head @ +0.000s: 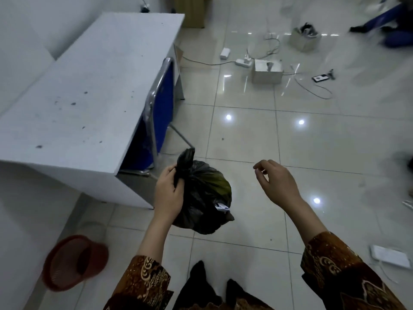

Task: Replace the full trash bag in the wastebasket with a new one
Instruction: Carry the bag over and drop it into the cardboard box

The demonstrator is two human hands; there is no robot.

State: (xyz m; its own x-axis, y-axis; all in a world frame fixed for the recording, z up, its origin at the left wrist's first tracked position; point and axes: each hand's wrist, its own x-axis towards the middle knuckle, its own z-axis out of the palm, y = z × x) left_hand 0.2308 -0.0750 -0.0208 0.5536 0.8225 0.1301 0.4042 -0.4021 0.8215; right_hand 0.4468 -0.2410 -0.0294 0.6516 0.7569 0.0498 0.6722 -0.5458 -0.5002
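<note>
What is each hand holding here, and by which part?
The left hand grips the black trash bag by its gathered neck. The right hand holds nothing.

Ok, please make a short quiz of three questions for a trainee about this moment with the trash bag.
1. True or false: the black trash bag is already out of the red wastebasket.
2. Which hand holds the bag by its tied neck? A. the left hand B. the right hand C. both hands
3. Fill in: the wastebasket stands on the floor beside the white ____.

Key:
1. True; the bag hangs above the floor, apart from the wastebasket.
2. A; the right hand is empty, with relaxed fingers.
3. table.
</note>
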